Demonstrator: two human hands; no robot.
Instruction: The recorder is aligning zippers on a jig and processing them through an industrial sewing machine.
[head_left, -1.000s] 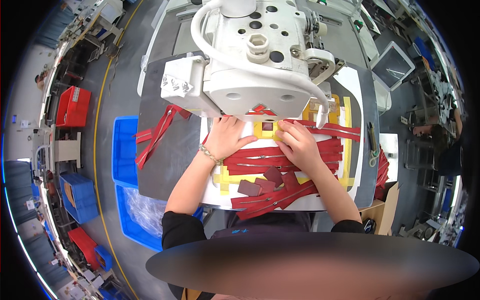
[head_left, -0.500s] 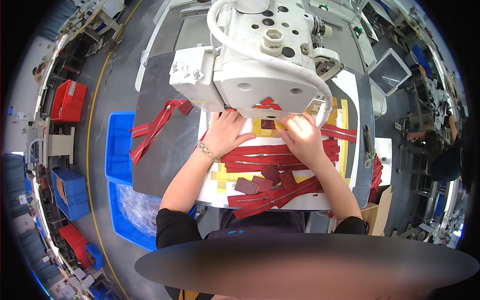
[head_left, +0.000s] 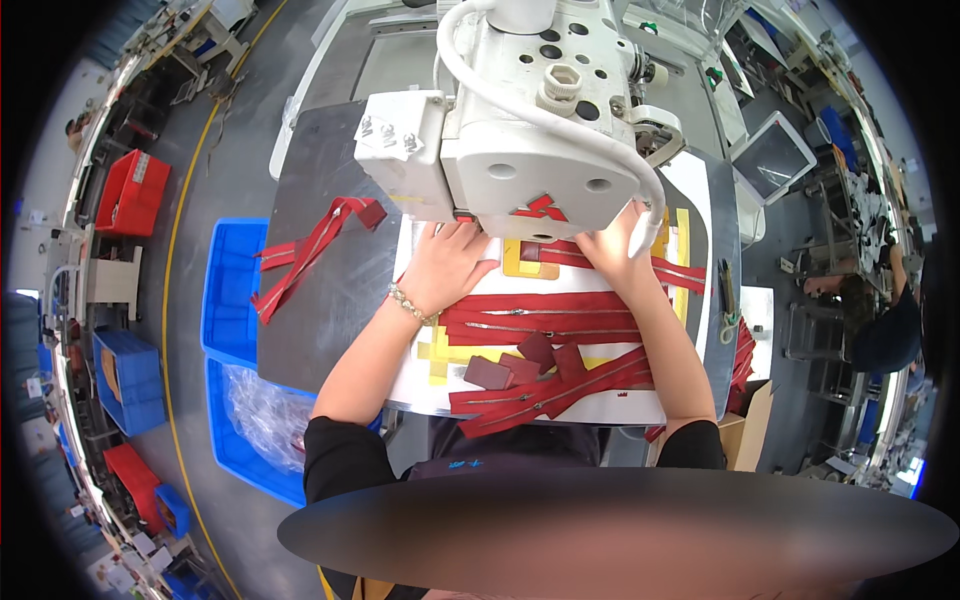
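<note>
My left hand (head_left: 450, 262) lies on the white template sheet (head_left: 412, 372), thumb apart and fingers stretched toward the underside of the white industrial sewing machine (head_left: 545, 175). My right hand (head_left: 618, 250) reaches under the right side of the machine head, which hides most of its fingers. Below it runs a red zipper (head_left: 680, 274), whose left end meets a dark red square patch (head_left: 531, 252) inside a small yellow frame (head_left: 514, 268). Nearer me lie more red zippers (head_left: 545, 312), several loose dark red patches (head_left: 488, 373) and crossed zippers (head_left: 550, 395).
Another red zipper with a patch (head_left: 325, 235) rests on the grey table (head_left: 320, 340) at left. Blue bins (head_left: 235, 300) stand beside it, one holding clear plastic. Small snips (head_left: 727, 300) lie at the right edge, near a cardboard box (head_left: 750, 430) and a screen (head_left: 775, 158).
My right hand has moved right and farther under the machine head, uncovering the zipper and patch in the yellow frame. The yellow piece near its fingers has shifted. My left hand stays in place.
</note>
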